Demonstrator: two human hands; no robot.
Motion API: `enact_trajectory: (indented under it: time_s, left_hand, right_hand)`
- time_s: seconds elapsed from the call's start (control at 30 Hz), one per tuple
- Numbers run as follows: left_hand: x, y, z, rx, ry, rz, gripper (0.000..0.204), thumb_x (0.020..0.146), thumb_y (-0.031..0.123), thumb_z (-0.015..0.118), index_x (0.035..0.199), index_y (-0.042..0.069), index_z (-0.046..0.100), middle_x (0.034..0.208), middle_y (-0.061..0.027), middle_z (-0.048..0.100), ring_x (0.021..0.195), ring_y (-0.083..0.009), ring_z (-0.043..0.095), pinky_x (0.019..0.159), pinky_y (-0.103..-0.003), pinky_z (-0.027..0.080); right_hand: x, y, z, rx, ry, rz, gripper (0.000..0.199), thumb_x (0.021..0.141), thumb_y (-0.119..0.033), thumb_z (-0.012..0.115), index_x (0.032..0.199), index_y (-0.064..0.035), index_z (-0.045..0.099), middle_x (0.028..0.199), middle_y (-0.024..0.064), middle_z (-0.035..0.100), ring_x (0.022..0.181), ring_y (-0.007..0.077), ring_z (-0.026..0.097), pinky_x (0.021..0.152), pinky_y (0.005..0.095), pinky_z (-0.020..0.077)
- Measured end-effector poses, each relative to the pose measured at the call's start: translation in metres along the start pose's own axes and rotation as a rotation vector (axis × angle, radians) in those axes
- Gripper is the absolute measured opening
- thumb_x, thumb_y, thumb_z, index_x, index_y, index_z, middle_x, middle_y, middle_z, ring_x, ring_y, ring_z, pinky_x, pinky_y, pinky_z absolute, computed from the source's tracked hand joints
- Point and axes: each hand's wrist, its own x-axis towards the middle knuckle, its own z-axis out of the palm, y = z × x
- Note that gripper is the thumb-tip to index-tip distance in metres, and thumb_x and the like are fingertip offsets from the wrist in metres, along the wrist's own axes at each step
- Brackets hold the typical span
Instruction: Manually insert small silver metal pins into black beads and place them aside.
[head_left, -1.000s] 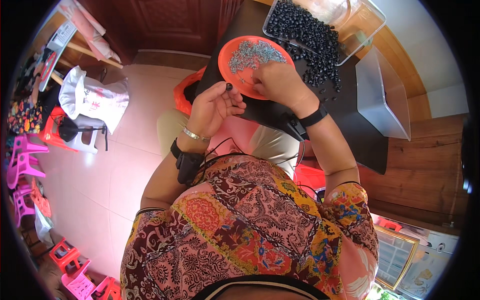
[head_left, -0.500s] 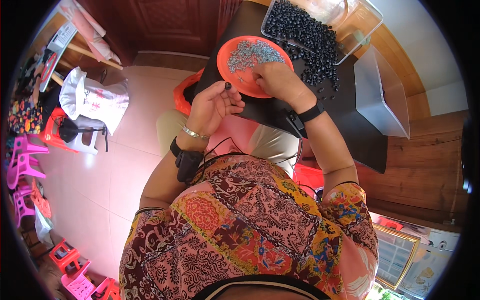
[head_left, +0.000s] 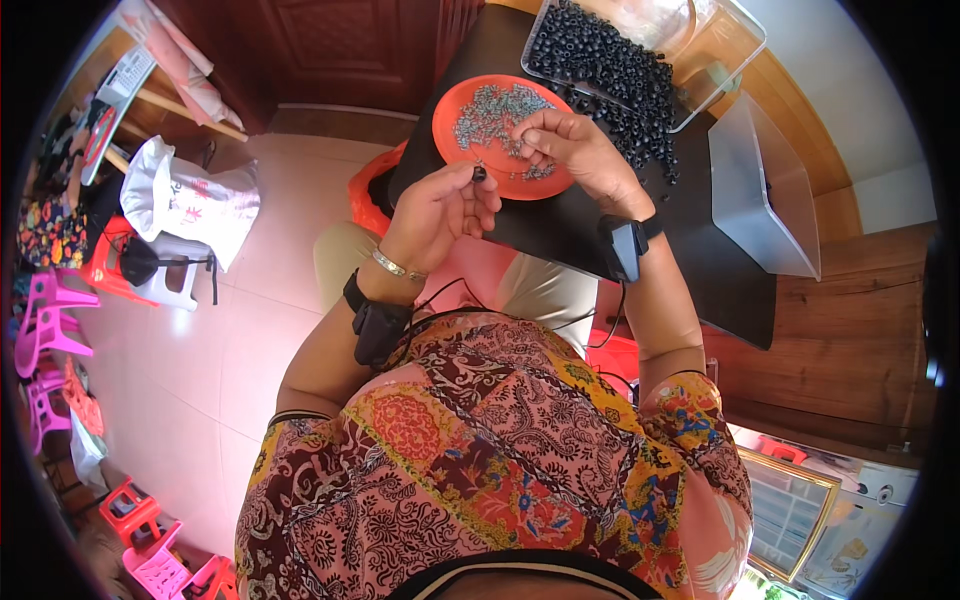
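Note:
Between the thumb and fingertips of my left hand (head_left: 435, 215) is a small black plastic knob (head_left: 479, 174), held at the near-left edge of a round orange-red plate (head_left: 446, 118). Its other fingers are loosely curled. Small silvery screws (head_left: 490, 112) lie scattered over the plate. Above the plate's right side, my right hand (head_left: 590, 165) has thumb and forefinger pinched together. Whatever sits in that pinch is too small to make out.
Many black knobs (head_left: 600, 60) spill from a clear bin (head_left: 765, 45) onto the dark table (head_left: 690, 250). A translucent box (head_left: 750, 190) stands at the right. Left of the table hangs a red bag (head_left: 368, 190); a white sack (head_left: 195, 200) is farther left.
My right hand has lifted off the screws and drawn back a little to the right, its fingers pinched. My left hand, still with the black knob, has shifted slightly right.

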Motion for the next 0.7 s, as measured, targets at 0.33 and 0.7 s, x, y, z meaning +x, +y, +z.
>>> enact_trajectory:
  time_s: [0.33, 0.7]
  left_hand:
    - [0.005, -0.002, 0.013, 0.034, -0.051, 0.031, 0.027, 0.095, 0.03, 0.043, 0.096, 0.006, 0.056, 0.083, -0.0052, 0.061, 0.069, -0.014, 0.059, 0.06, -0.024, 0.044]
    - [-0.003, -0.012, 0.014, 0.044, 0.003, 0.043, 0.024, 0.094, 0.028, 0.046, 0.1, 0.007, 0.056, 0.084, -0.0041, 0.06, 0.073, -0.0154, 0.059, 0.064, -0.026, 0.045]
  right_hand:
    - [-0.027, -0.026, 0.029, 0.078, -0.101, -0.18, 0.014, 0.094, -0.014, 0.056, 0.096, -0.0024, 0.063, 0.081, -0.0001, 0.062, 0.076, 0.0063, 0.055, 0.072, 0.0215, 0.046]
    - [-0.035, -0.006, 0.052, 0.165, -0.071, -0.211, 0.005, 0.092, -0.002, 0.056, 0.09, 0.0008, 0.06, 0.073, 0.0018, 0.059, 0.064, 0.0091, 0.059, 0.06, 0.0227, 0.0486]
